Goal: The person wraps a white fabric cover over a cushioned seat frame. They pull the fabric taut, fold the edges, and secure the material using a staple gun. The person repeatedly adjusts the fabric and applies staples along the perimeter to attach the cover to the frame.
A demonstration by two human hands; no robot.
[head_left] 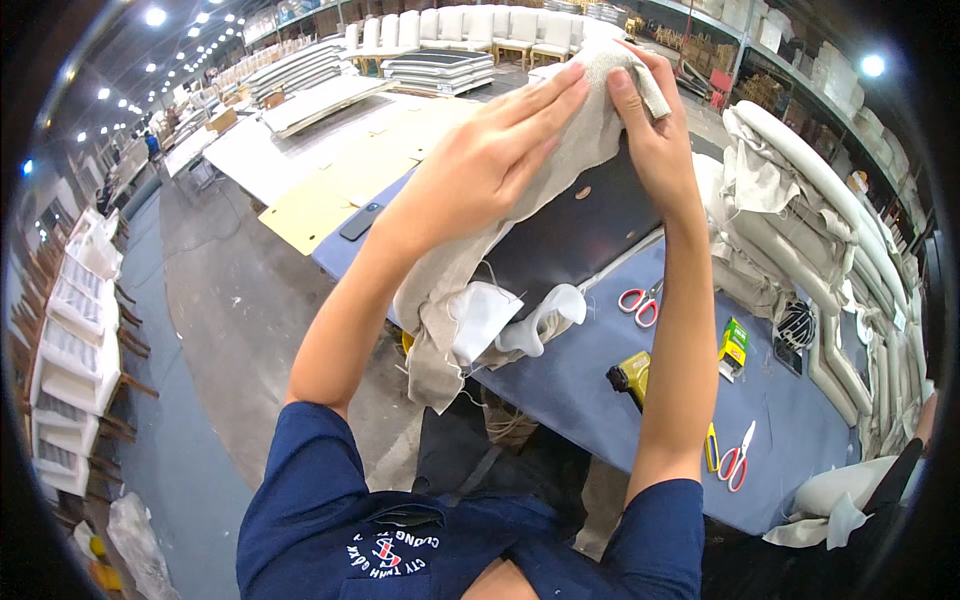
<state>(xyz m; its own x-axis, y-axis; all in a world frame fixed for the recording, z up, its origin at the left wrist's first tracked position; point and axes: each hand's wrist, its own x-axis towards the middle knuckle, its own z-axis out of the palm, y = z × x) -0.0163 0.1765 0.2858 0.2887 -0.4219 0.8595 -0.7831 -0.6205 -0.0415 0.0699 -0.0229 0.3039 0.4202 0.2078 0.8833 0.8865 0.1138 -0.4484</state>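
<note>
Beige upholstery fabric (597, 130) lies over a long piece with a dark, flat underside (555, 240) that shows a few small holes. My right hand (650, 125) is closed on the fabric at the far end, its thumb pressed on a folded edge. My left hand (485, 155) rests along the fabric's left side, its fingers stretched out and close together. At the near end the fabric hangs loose past the table edge, beside a white sheet (483, 322) and a curved white scrap (546, 320).
On the blue-covered table (590, 415) lie red-handled scissors (640, 304), a second pair (738, 460), a yellow-black staple gun (630, 378), a yellow cutter (711, 448), a green-yellow box (733, 348) and a phone (361, 222). Beige upholstered parts (800, 210) are piled right; white chairs (75, 350) stand left.
</note>
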